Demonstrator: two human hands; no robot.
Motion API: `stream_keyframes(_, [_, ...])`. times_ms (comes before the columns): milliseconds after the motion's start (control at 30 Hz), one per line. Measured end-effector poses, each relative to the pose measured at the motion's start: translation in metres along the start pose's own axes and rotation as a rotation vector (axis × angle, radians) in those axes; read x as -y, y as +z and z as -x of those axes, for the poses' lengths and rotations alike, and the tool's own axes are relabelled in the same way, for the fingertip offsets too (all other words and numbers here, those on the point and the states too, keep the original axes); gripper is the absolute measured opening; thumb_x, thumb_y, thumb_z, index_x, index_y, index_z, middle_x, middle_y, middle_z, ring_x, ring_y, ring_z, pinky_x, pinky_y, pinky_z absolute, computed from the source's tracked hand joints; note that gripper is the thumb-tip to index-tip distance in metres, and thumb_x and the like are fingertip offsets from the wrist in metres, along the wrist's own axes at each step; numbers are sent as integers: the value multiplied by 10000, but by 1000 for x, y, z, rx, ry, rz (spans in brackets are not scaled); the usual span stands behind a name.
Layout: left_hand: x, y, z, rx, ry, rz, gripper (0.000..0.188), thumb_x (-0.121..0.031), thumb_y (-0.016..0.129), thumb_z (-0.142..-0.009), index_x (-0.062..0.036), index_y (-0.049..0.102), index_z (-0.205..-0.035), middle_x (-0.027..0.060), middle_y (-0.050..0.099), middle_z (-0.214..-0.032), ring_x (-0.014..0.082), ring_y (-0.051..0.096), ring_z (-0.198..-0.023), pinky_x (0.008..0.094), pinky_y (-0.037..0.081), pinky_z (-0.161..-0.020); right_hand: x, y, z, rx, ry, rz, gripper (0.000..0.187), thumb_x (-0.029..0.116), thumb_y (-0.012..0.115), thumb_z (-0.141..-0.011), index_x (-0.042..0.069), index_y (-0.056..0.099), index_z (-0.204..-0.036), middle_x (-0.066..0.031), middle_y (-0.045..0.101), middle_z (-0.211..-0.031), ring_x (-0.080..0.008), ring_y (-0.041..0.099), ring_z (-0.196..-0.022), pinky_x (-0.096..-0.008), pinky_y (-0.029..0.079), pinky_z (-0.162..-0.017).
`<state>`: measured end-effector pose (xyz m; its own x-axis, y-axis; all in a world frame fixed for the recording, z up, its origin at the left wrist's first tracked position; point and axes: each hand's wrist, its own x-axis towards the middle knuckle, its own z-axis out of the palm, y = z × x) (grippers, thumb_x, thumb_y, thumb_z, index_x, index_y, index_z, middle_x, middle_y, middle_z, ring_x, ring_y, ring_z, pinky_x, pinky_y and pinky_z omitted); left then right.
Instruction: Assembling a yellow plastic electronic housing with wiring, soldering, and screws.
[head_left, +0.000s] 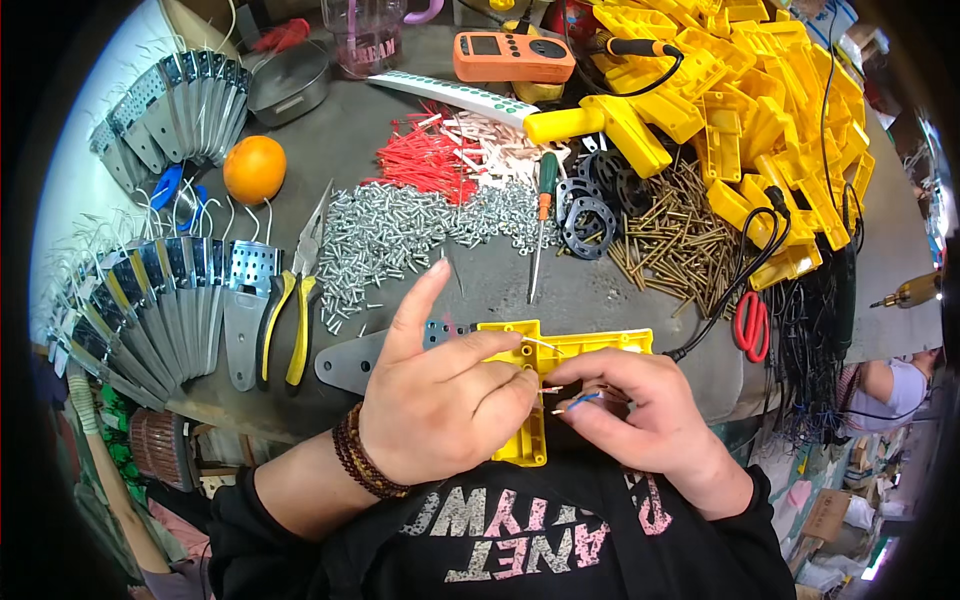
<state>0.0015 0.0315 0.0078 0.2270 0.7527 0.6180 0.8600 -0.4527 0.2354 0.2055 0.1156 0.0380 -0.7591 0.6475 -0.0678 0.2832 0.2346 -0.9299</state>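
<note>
A yellow plastic housing half (pixel 590 340) lies in front of me, its open side up, partly covered by my hands. A grey metal plate (pixel 348 362) with holes reaches out from its left side. My left hand (pixel 450 395) rests over the housing, index finger stretched out and the other fingers closed by the thin wire ends; a pale wire (pixel 540 343) shows at their tips. Facing it, my right hand (pixel 650 405) pinches thin wires, among them a blue wire (pixel 583 400) with a bare end. A black cable (pixel 692 346) leaves the housing's right end.
Beyond lie silver screws (pixel 375 240), red sleeved parts (pixel 425 160), a screwdriver (pixel 545 190), long brass-coloured screws (pixel 675 235) and heaped yellow housings (pixel 740 130). Pliers (pixel 300 290), metal plates (pixel 150 300) and an orange (pixel 255 169) are left; red-handled scissors (pixel 751 325) right. An orange meter (pixel 513 57) stands farther back.
</note>
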Motion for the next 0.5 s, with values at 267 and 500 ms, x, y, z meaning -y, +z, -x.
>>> stream_keyframes(267, [9,1,5,-85,-154,104,181,-206,807,-674,-176,718,-829,-42,576,-763,192,581,-803,558,317,-1044,-8,-5,-1,-109,-212,171,197,139,829,-757,24,705,-856,-66,682,-784,-124,635,-664,-271,485,-595])
stream_keyframes(500, [8,2,9,-113,-197,171,185,-170,799,-686,-171,729,-857,-28,545,-736,195,567,-782,516,335,-1030,4,10,-11,-71,-23,208,238,122,814,-782,36,606,-858,-56,644,-693,-108,613,-572,-258,471,-522])
